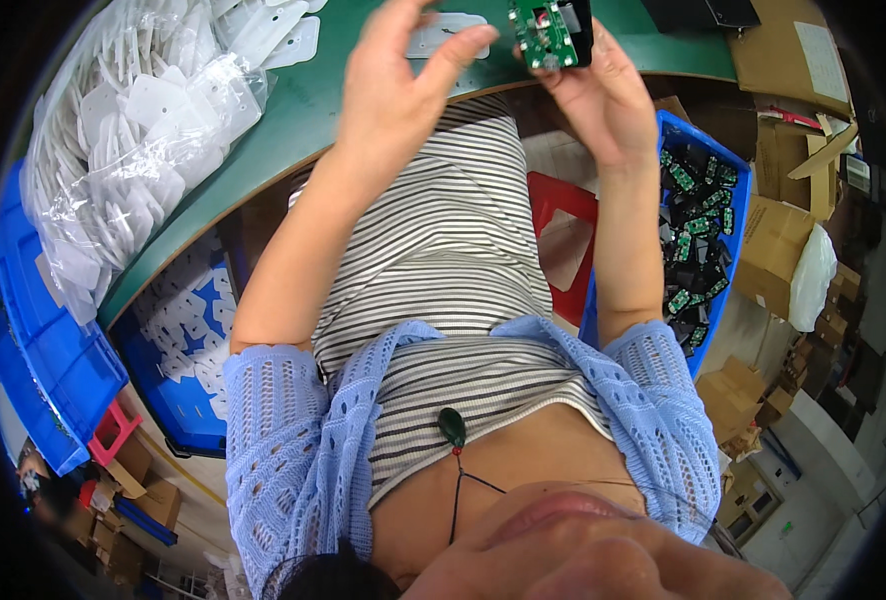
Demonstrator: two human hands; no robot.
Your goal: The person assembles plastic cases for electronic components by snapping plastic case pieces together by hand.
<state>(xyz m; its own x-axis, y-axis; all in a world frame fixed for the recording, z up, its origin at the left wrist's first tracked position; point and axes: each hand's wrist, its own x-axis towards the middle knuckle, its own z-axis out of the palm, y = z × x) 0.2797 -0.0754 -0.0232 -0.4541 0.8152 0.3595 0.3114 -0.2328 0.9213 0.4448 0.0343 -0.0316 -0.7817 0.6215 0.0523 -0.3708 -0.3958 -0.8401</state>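
Note:
My right hand [603,95] is raised over the green table's edge [303,110] and grips a small green circuit board set in a black housing [551,33] between thumb and fingers. My left hand [403,75] is lifted just left of it, fingers apart and thumb pointing toward the board, holding nothing. A flat white plastic piece [453,25] lies on the table just behind the left hand. Both forearms rise from light blue knitted sleeves over a striped top.
A clear bag of white flat pieces [133,130] lies on the table's left. Blue bins [43,330] stand at far left, and another with white pieces [183,330] sits below the table. At right are a blue bin of green boards and black parts [698,230], a red stool [563,240] and cardboard boxes [773,240].

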